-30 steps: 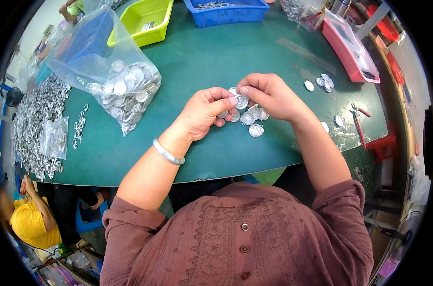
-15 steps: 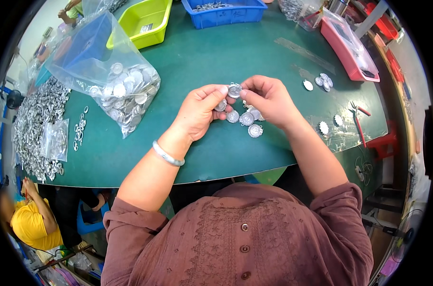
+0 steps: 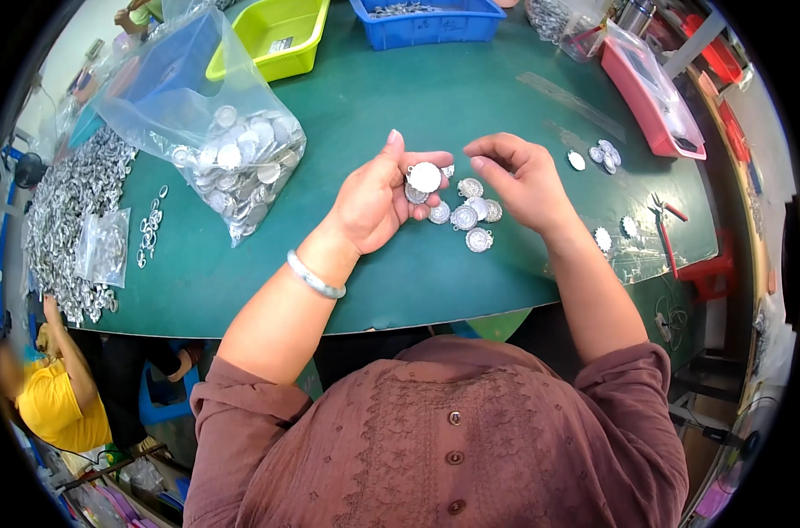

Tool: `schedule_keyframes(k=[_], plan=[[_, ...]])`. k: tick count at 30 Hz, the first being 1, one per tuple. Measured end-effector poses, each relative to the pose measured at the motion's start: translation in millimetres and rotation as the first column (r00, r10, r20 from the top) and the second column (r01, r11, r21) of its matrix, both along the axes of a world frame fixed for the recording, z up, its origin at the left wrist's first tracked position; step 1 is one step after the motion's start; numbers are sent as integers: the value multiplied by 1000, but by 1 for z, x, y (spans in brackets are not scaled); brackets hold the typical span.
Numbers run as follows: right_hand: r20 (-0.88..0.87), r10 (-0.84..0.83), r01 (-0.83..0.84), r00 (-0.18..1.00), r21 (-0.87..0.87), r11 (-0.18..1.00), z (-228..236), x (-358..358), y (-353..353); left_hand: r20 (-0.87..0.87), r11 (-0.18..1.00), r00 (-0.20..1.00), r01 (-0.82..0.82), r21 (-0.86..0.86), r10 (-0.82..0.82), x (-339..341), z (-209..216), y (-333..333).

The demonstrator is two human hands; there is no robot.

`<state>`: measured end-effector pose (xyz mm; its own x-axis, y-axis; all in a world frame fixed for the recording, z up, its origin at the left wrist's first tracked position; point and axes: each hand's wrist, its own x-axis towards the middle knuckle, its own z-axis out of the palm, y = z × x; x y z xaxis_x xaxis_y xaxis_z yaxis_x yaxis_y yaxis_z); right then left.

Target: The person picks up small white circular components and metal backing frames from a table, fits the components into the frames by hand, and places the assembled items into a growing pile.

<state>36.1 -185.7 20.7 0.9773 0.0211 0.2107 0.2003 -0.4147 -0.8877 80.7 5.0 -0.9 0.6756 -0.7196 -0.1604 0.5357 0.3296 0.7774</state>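
Note:
My left hand point(image 3: 369, 198) is turned palm up with the thumb raised. Across its curled fingers rest a few round silver medallions, the top one point(image 3: 424, 177) showing a pale flat face with a scalloped edge. Just to the right hovers my right hand point(image 3: 528, 180), its thumb and forefinger slightly apart and nothing visible between them. Below and between the hands, several medallions point(image 3: 463, 216) with small loops lie loosely grouped on the green table point(image 3: 400, 290); their upper faces show a raised pattern.
A clear plastic bag of silver discs point(image 3: 250, 163) stands at left, beside a heap of small metal parts point(image 3: 70, 220). Yellow-green point(image 3: 281, 44) and blue trays point(image 3: 431, 26) are at the back. Red-handled pliers point(image 3: 666, 233) and a pink tray point(image 3: 651, 101) lie right. A person in yellow point(image 3: 61, 405) sits lower left.
My right hand has let go of the medallion and drawn back to the right. In my left hand, a pale flat medallion face now shows on top, and the thumb has lifted.

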Motion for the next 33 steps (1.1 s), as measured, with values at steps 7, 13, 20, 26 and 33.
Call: schedule_keyframes(k=[7, 13, 20, 26, 33], plan=[[-12, -13, 9, 1000, -273, 962, -4, 3, -9, -3, 1000, 1000, 11, -21, -11, 1, -1, 1], [-34, 31, -43, 999, -449, 892, -4, 13, -7, -43, 999, 998, -43, -3, 43, 3, -2, 3], [21, 95, -62, 995, -611, 789, -12, 25, 5, -96, 963, 960, -257, 78, 264, 9, -4, 5], [84, 149, -67, 985, -613, 787, -17, 31, 9, 19, 931, 958, -283, 232, 286, 5, -1, 2], [-108, 214, -224, 971, -97, 970, -4, 25, 12, 247, 911, 959, -223, 347, 140, -1, -4, -3]])
